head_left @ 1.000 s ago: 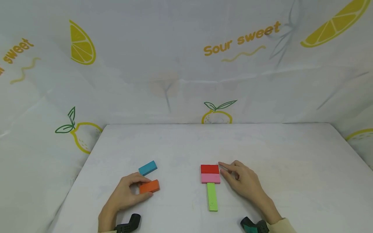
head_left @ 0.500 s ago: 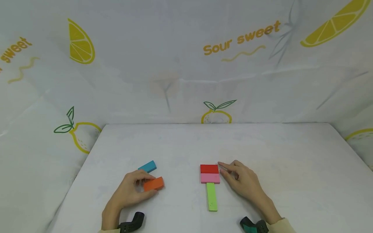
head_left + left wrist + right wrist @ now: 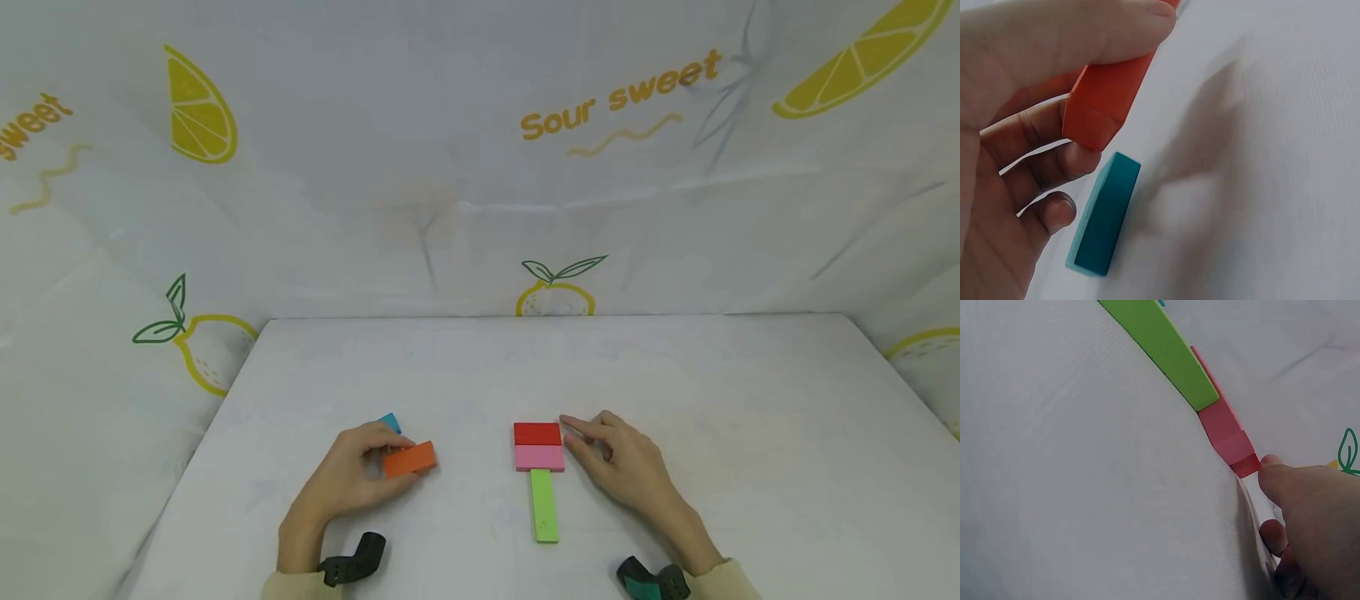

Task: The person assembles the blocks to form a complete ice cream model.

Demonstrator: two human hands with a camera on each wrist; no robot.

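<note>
Head: orange block (image 3: 411, 460) in left hand (image 3: 351, 473)

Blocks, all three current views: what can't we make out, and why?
- Head view: most of the blue block, hidden by the left hand.
- Left wrist view: the orange block's far end, cut off by the top edge; the left hand also covers part of it.
- Right wrist view: one end of the green block, cut off by the top edge.
- Head and right wrist views: whether the right hand touches the red block; too close to tell.
</note>
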